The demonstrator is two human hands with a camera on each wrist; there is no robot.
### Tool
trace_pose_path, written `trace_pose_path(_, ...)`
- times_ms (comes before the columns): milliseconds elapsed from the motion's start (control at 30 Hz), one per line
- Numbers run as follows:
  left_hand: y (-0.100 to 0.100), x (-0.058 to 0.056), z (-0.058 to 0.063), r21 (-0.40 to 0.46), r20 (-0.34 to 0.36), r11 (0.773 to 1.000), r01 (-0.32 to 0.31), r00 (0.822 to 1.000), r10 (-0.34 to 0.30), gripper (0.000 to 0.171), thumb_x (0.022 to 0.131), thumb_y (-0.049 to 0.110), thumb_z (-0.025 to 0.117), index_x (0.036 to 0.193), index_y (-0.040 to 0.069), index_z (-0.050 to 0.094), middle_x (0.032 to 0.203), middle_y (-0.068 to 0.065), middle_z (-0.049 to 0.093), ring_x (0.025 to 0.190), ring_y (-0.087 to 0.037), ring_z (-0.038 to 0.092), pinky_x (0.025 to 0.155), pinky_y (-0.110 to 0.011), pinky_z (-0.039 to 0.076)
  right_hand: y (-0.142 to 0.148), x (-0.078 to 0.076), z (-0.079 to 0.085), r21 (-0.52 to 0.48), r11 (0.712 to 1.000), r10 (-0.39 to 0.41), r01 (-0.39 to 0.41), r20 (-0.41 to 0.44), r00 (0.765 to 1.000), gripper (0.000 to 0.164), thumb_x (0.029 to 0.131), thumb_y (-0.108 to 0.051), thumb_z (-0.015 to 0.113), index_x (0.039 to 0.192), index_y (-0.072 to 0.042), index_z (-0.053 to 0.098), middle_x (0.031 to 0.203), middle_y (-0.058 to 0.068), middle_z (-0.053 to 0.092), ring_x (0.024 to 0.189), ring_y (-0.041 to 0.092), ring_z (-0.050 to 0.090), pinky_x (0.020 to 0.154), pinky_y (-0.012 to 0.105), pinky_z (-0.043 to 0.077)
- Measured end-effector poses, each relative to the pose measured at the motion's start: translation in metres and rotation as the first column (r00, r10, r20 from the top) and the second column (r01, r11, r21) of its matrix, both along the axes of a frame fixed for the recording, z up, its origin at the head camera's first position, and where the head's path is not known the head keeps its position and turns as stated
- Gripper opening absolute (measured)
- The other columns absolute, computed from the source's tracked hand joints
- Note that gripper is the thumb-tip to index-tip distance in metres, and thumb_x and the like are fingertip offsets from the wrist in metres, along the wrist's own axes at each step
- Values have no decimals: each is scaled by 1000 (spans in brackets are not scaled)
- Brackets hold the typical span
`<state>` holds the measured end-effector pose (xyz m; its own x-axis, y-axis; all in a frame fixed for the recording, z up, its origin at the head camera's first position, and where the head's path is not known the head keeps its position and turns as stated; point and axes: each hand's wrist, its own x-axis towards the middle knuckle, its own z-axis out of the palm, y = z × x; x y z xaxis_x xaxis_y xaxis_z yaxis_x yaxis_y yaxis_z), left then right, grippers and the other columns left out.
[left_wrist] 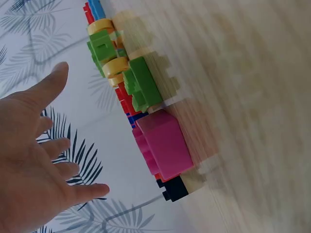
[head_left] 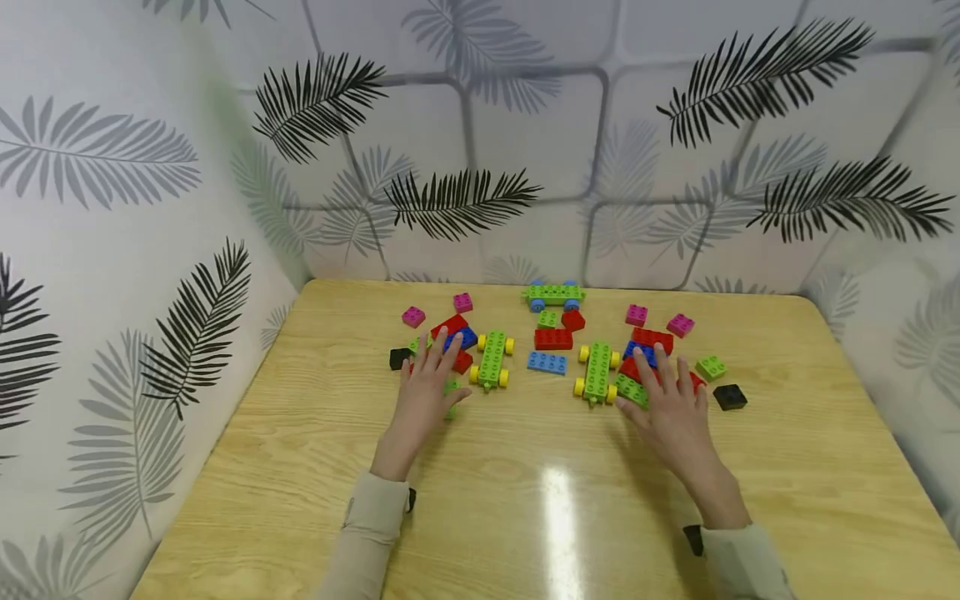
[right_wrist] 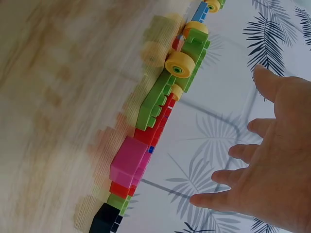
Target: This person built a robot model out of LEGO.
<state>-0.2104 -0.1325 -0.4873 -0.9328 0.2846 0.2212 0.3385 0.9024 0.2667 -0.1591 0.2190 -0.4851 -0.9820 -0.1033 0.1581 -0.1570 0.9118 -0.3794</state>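
Observation:
My left hand (head_left: pixel 425 385) hovers with spread fingers over the left cluster of building bricks, holding nothing. Under and around it are red bricks (head_left: pixel 450 325), a blue brick (head_left: pixel 467 337) and a black brick (head_left: pixel 400 358); the left wrist view adds a pink brick (left_wrist: pixel 167 145) and a green brick (left_wrist: pixel 147 82). My right hand (head_left: pixel 673 410), fingers also spread, is above the right cluster. Near its fingers lie a red brick (head_left: pixel 652 338), a blue brick (head_left: pixel 640 354) and a green brick (head_left: pixel 632 390). A pink brick (right_wrist: pixel 127 162) shows in the right wrist view. Both hands partly cover bricks.
Two green wheeled bases with yellow wheels, a left one (head_left: pixel 492 360) and a right one (head_left: pixel 597 372), stand between the hands. Behind is a green base with blue wheels (head_left: pixel 553 294). A light blue brick (head_left: pixel 547 362) and red brick (head_left: pixel 553 339) lie mid-table. Patterned walls border the table (head_left: pixel 300 467).

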Motion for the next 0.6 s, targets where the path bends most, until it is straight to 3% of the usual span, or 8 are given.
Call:
trace_pose_path(267,0,-34,-9,-17,66,991,132,989,-130,87,82,35,75,153,17,27,158,-6,23,145,-35,12,105,-67,25,-1,1,-1,-19,1000,16,-16,-11,1000,78,97,-44,54,156,-17,11,159,20,5,142,49,-2,99,78,9)
trace_pose_path(500,3,-55,-14,12,188,975,220,958,-219,96,77,36,79,153,15,25,159,-8,21,146,-34,9,107,-66,19,-4,3,0,-26,999,27,-27,4,1000,75,98,-45,51,156,-15,14,160,19,3,142,49,-2,99,78,9)
trace_pose_path(600,7,-64,-14,-16,218,969,246,947,-237,101,75,37,80,154,15,22,159,-7,19,147,-33,5,109,-64,18,-6,4,0,-31,999,30,-29,12,999,75,98,-46,50,156,-16,14,160,17,1,142,49,-2,100,77,8)
